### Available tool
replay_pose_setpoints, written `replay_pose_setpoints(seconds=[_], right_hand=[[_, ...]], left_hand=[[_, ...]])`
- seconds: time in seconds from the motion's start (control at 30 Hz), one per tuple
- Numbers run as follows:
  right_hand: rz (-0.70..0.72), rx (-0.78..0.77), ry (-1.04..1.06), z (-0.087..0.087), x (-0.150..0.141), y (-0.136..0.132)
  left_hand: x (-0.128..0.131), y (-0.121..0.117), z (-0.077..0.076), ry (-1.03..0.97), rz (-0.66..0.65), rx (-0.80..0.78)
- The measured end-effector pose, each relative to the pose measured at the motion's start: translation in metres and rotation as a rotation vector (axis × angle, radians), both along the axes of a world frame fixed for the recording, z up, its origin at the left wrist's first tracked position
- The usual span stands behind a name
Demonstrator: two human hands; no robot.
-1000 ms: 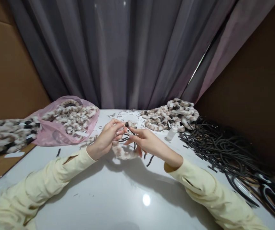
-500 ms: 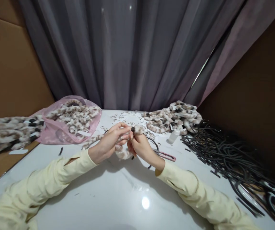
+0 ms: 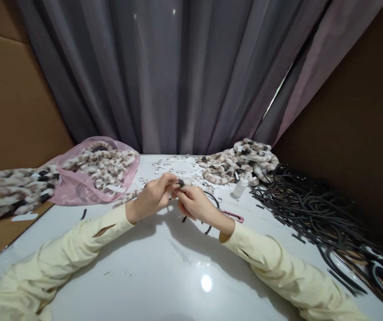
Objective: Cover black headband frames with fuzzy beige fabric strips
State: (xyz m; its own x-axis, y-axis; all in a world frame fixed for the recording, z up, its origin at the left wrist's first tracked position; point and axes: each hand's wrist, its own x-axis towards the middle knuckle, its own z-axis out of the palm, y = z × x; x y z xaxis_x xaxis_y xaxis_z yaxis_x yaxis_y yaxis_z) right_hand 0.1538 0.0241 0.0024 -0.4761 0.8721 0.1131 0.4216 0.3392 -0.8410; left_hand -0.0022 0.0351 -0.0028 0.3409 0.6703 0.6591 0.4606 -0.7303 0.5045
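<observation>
My left hand and my right hand meet above the middle of the table, fingers pinched close together. Between them is a fluffy white-and-brown plush cord with a dark band, mostly covered by the fingers. Both hands grip it near that band. Beneath and behind my right hand lies a black cord, curving out on the right. Small scissors or snips with a pink handle rest just right of my right wrist.
A pink plastic bag of plush cords stands at left, beside another plush pile. Small metal rings are scattered behind my hands. At right are more plush cords, a small clear bottle and a heap of black cords.
My right hand has come in from the right, its spread fingers closing beside my left. My left fingers have curled tighter on the plush cord. The pink-handled tool has come into sight.
</observation>
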Motion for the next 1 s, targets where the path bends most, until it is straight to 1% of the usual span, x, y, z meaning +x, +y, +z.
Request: replay_pose_setpoints(seconds=[0.07, 0.13, 0.2, 0.27, 0.3, 0.33, 0.37, 0.4, 0.5, 0.53, 0.6, 0.67, 0.73, 0.8, 0.87, 0.93, 1.0], right_hand=[[0.039, -0.019, 0.037, 0.004, 0.0, -0.002], [0.081, -0.07, 0.084, 0.009, 0.002, -0.003], [0.131, -0.178, 0.109, 0.015, 0.005, -0.003], [0.193, -0.308, 0.088, 0.023, 0.009, -0.002], [0.216, -0.345, 0.061, 0.026, 0.012, -0.001], [0.223, -0.335, 0.021, 0.029, 0.014, 0.0], [0.211, -0.269, -0.033, 0.031, 0.016, 0.0], [0.183, -0.151, -0.097, 0.032, 0.018, 0.0], [0.075, 0.269, -0.292, 0.033, 0.022, -0.002], [0.054, 0.36, -0.344, 0.033, 0.024, -0.003], [0.03, 0.458, -0.414, 0.034, 0.027, -0.004], [-0.013, 0.499, -0.459, 0.036, 0.03, -0.003], [-0.056, 0.536, -0.459, 0.037, 0.032, -0.001], [-0.06, 0.586, -0.389, 0.037, 0.032, 0.003], [-0.017, 0.581, -0.278, 0.038, 0.031, 0.008], [0.029, 0.464, -0.2, 0.04, 0.031, 0.012], [0.081, 0.267, -0.167, 0.042, 0.033, 0.016]], left_hand=[[-0.005, 0.005, -0.002, 0.093, 0.051, 0.096], [-0.008, 0.009, -0.004, 0.187, 0.084, 0.165], [-0.009, 0.01, -0.006, 0.266, 0.089, 0.215], [-0.008, 0.01, -0.005, 0.309, 0.06, 0.244], [-0.008, 0.01, -0.003, 0.319, 0.038, 0.246], [-0.007, 0.009, -0.002, 0.326, 0.017, 0.24], [-0.006, 0.008, 0.0, 0.329, 0.004, 0.224], [-0.006, 0.008, 0.002, 0.33, 0.001, 0.203], [-0.003, 0.005, 0.006, 0.314, 0.027, 0.136], [-0.002, 0.003, 0.007, 0.296, 0.029, 0.119], [0.001, 0.0, 0.008, 0.251, 0.019, 0.077], [0.004, -0.004, 0.01, 0.201, 0.005, 0.02], [0.006, -0.008, 0.014, 0.157, -0.019, -0.042], [0.007, -0.013, 0.017, 0.124, -0.057, -0.099], [0.009, -0.017, 0.021, 0.101, -0.096, -0.146], [0.01, -0.02, 0.022, 0.085, -0.109, -0.179], [0.011, -0.022, 0.021, 0.082, -0.111, -0.186]])
